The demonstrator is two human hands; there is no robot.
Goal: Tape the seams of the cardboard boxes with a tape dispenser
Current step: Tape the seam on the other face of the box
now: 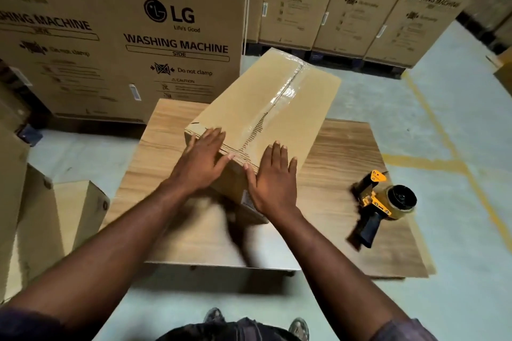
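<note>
Behind and to the left of the cardboard box point(263, 108) stands one large washing-machine carton point(138, 36), and further behind it runs a row of at least three more cartons point(332, 8) on dark pallets. These close off the far side. Left of the box, on the floor, sits one smaller plain carton point(83, 210). The box itself lies slantwise on a wood-grain table point(346, 152), with its flaps closed (whatever is inside cannot be seen). One strip of clear tape point(279, 94) runs the length of its top seam. A small label point(246, 199) shows on its near end face. To the right of the box, well apart from it, one yellow-and-black tape dispenser point(385, 202) lies on its side on the table with a roll mounted. No hand touches it. Both hands are at the box's near end. The left hand point(203, 162) lies flat on the top with its fingers straight and spread. The right hand point(273, 180) presses flat at the near right corner, also with straight fingers. Neither hand grips anything. Yellow floor lines point(432, 119) run to the right of the box.
</note>
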